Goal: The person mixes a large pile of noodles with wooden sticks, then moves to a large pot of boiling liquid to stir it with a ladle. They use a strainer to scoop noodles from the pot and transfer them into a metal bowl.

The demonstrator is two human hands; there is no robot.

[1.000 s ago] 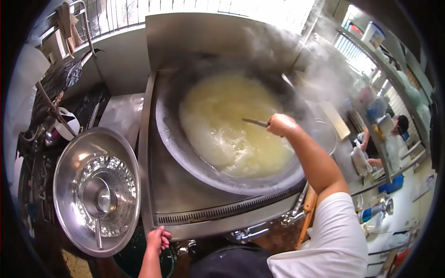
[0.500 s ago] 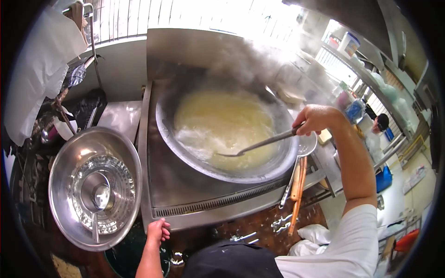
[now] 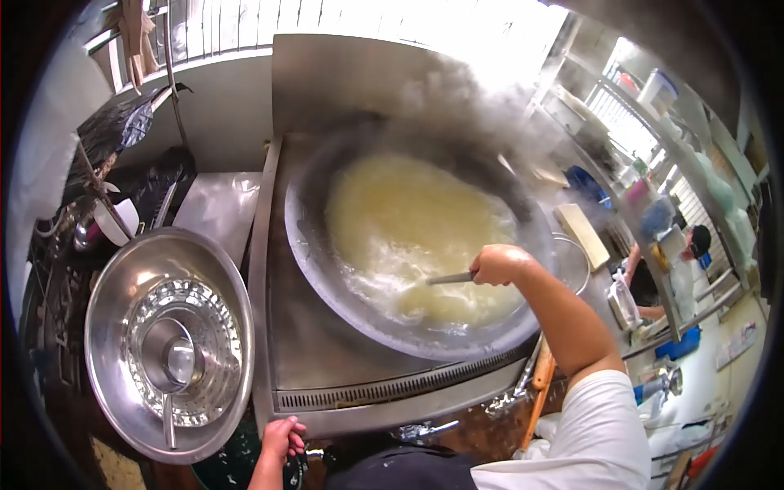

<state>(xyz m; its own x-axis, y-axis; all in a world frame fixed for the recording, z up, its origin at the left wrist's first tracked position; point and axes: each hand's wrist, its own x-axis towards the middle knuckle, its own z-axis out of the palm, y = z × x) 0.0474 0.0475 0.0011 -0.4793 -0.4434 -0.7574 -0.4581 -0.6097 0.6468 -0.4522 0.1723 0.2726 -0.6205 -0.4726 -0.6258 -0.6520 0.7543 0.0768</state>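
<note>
Right hand grips a tool over the steaming wok

From my remote view, the right hand [image 3: 500, 265] has its fingers closed around the tool [image 3: 452, 278], whose far end dips into the cloudy yellow liquid [image 3: 416, 196] inside the wok [image 3: 314, 261]. The left hand [image 3: 282, 439] is near the front edge of the stove [image 3: 327, 359], fingers loosely curled, with nothing visible in them; I can't tell whether it touches the edge. Left of the stove, a metal bowl [image 3: 110, 327] holds a small steel pot [image 3: 167, 351].

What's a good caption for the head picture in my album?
Right hand dips a tool into a big steaming wok.
</note>
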